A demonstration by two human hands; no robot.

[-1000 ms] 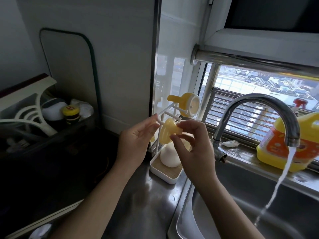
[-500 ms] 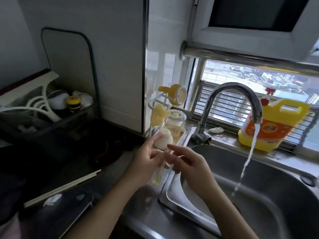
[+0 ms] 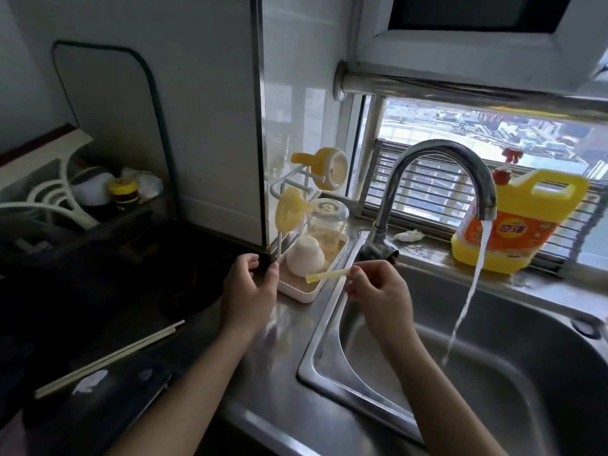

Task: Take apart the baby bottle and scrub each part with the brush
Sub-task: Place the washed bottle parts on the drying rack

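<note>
Over the left rim of the sink (image 3: 317, 350), my right hand (image 3: 378, 291) now pinches one end of a pale yellow straw (image 3: 327, 276) — half a second ago both hands were bunched together at the drying rack (image 3: 297, 292), close to the white cap (image 3: 304, 258), and they have since drawn apart. The straw lies nearly level, its free end pointing left across the rack's front corner. Behind it on the rack stand the cap and the clear bottle (image 3: 329, 222), mouth down; a yellow disc (image 3: 288, 209) and a yellow lid (image 3: 330, 166) hang on the pegs above. Water (image 3: 473, 278) runs from the tap (image 3: 437, 153) into the basin, well right of my hands, with a detergent jug (image 3: 519, 225) on the sill behind. Chopsticks (image 3: 108, 360) lie on the dark counter to the left. My left hand (image 3: 246, 291) hovers just beside the rack, fingers loosely curled, thumb and forefinger apart — holding nothing.
</note>
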